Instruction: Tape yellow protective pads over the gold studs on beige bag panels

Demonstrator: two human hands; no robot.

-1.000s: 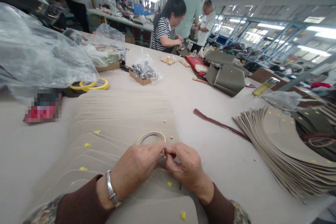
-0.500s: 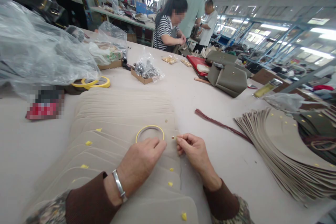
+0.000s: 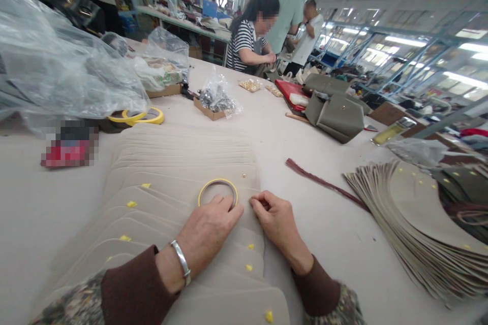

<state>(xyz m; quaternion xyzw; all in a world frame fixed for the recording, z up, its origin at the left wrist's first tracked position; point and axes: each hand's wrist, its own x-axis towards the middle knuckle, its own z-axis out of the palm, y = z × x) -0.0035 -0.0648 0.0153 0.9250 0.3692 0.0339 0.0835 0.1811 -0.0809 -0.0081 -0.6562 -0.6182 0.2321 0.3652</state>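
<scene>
My left hand [image 3: 208, 223] is closed around the near side of a thin roll of yellow tape [image 3: 218, 181], resting over overlapping beige panels [image 3: 179, 165]. Thumb and forefinger of my right hand [image 3: 275, 218] are pinched at the right edge of one panel; whatever is between them is hidden. Just above those fingers, a small metal stud [image 3: 244, 175] shows on another panel. Small yellow tape pieces [image 3: 131, 204] stick to several panels on both sides.
Fanned beige pieces [image 3: 385, 213] lie at right, with a brown strip [image 3: 324, 183] beside them. Behind are a small box of metal parts [image 3: 211, 106], olive bags [image 3: 335, 114], a bottle [image 3: 394, 130], plastic sheeting [image 3: 64, 61] and more yellow tape rolls [image 3: 154, 116]. Co-workers [image 3: 247, 43] are beyond.
My right hand has moved slightly left onto the panel's edge, and its fingers now cover the stud that showed there. The left hand keeps the tape roll in nearly the same place.
</scene>
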